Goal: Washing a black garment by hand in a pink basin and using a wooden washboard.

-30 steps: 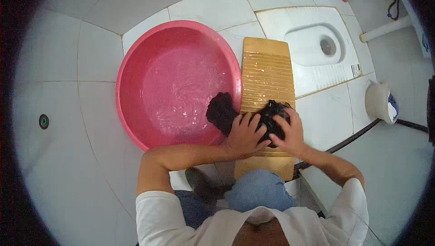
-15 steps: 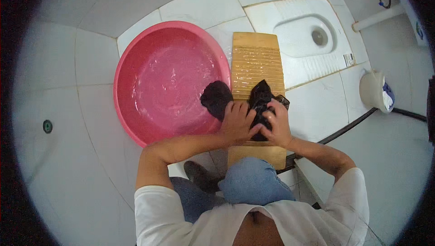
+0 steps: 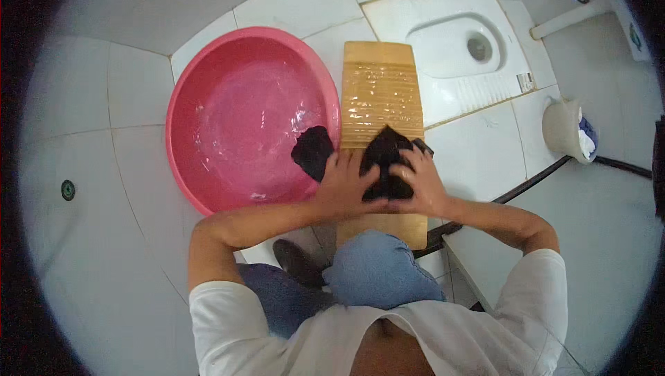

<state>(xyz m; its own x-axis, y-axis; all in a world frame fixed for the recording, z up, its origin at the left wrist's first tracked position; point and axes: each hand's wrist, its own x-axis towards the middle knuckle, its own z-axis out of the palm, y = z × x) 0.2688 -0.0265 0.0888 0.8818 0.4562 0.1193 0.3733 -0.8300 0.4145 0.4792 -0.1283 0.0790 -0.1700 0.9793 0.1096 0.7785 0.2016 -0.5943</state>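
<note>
A wet black cloth (image 3: 388, 161) lies bunched on the yellow ribbed washboard (image 3: 379, 92), and one end (image 3: 313, 153) hangs over the rim of the pink basin (image 3: 253, 92). My left hand (image 3: 345, 183) grips the cloth at the board's left side, thumb apart from the fingers. On the other side my right hand (image 3: 420, 180) holds it with curled fingers, a small dark bit of cloth showing beyond them. The two thumbs nearly meet below the bunched part. Under the palms the cloth is hidden. The lower end of the board rests by my knee (image 3: 384, 272).
The basin, with some wet sheen inside, stands left of the board. A white squat toilet (image 3: 450, 47) is set in the tiled floor at the far right. Farther right sit a pale bucket (image 3: 562, 130) with cloths and a dark hose (image 3: 530, 185) along the floor.
The whole view has shifted slightly. Both hands stay on the cloth, which is bunched into a wider shape between them on the board.
</note>
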